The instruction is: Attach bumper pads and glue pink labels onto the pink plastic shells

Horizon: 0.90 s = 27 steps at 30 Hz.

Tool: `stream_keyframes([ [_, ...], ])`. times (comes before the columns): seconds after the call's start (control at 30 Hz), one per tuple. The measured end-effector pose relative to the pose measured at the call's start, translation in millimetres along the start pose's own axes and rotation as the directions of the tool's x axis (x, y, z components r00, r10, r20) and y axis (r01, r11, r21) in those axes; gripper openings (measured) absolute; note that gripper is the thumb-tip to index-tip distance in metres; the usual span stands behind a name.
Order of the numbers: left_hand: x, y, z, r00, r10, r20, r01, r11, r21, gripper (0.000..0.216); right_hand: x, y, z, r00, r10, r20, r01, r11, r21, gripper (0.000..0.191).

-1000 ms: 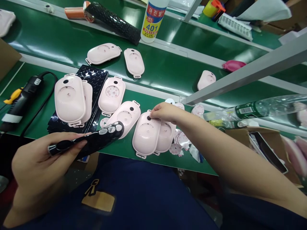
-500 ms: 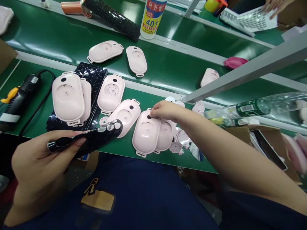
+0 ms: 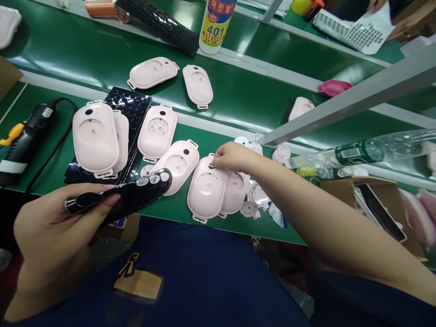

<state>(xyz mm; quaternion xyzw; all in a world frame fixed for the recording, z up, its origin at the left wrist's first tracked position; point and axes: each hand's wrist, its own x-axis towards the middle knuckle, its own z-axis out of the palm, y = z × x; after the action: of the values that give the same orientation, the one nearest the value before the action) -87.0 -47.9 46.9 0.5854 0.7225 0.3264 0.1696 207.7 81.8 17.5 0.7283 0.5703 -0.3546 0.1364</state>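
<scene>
My left hand (image 3: 64, 227) pinches a bent, glossy black sheet of round stickers (image 3: 136, 190), with pale round spots along its curled edge. My right hand (image 3: 229, 155) is closed in a pinch at the top of a pale pink plastic shell (image 3: 206, 195). A small black round sticker (image 3: 211, 166) shows at its fingertips, tilted over the shell's small round spot. This shell overlaps a second pink shell (image 3: 235, 190). To the left lie another pink shell (image 3: 177, 163) with a black dot and one with a patterned disc (image 3: 157, 127) in its recess.
Two stacked pink shells (image 3: 95, 141) rest on black sticker sheets (image 3: 126, 106). A corded black tool (image 3: 27, 141) lies left, a glue bottle (image 3: 215, 27) behind. Patterned discs (image 3: 259, 195), a plastic bottle (image 3: 368, 152) and a grey metal post (image 3: 340, 95) are right. Another person's hands hold a sheet, top right.
The black sticker at my right fingertips now looks tilted, with a lighter edge showing. My left hand has shifted slightly left. The shells on the green belt behind have moved a little right.
</scene>
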Motion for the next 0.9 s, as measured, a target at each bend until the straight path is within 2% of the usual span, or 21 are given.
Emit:
stream_keyframes([
  [0.07, -1, 5, 0, 0.996, -0.091, -0.017, 0.091, 0.996, -0.02, 0.021, 0, -2, 2, 1.0, -0.021, -0.008, 0.02, 0.999, -0.043, 0.005],
  [0.13, 0, 7, -1, 0.995, -0.096, -0.021, 0.095, 0.995, -0.029, 0.022, 1, -3, 3, 0.999, -0.04, -0.011, 0.039, 0.996, -0.085, 0.005],
  [0.4, 6, 0, 1, 0.998, 0.051, -0.019, -0.051, 0.999, -0.015, 0.018, -1, -10, 3, 0.997, -0.078, 0.001, 0.076, 0.965, -0.25, 0.004],
  [0.63, 6, -4, 4, 0.988, 0.151, -0.023, -0.151, 0.989, -0.004, 0.009, 2, -17, -2, 0.996, -0.081, 0.038, 0.09, 0.896, -0.435, 0.008],
  [0.7, 9, -7, 7, 0.967, 0.254, 0.013, -0.253, 0.966, -0.053, 0.012, -5, -19, -1, 0.982, -0.183, -0.042, 0.147, 0.888, -0.436, 0.004],
  [0.73, 10, -8, 8, 0.949, 0.312, 0.04, -0.307, 0.947, -0.092, 0.014, -11, -20, 1, 0.951, -0.288, -0.112, 0.223, 0.891, -0.394, 0.003],
  [0.77, 12, -8, 10, 0.927, 0.368, 0.07, -0.357, 0.925, -0.129, 0.014, -19, -21, 4, 0.891, -0.415, -0.186, 0.342, 0.881, -0.326, 0.005],
  [0.8, 14, -7, 12, 0.903, 0.416, 0.106, -0.398, 0.904, -0.158, 0.013, -28, -22, 8, 0.795, -0.548, -0.259, 0.496, 0.834, -0.242, 0.008],
  [0.83, 15, -5, 14, 0.879, 0.455, 0.141, -0.431, 0.886, -0.174, 0.01, -38, -23, 13, 0.673, -0.665, -0.322, 0.655, 0.739, -0.158, 0.011],
  [0.9, 16, 2, 17, 0.849, 0.488, 0.204, -0.464, 0.872, -0.159, 0.007, -59, -24, 24, 0.42, -0.806, -0.418, 0.872, 0.486, -0.063, 0.013],
])
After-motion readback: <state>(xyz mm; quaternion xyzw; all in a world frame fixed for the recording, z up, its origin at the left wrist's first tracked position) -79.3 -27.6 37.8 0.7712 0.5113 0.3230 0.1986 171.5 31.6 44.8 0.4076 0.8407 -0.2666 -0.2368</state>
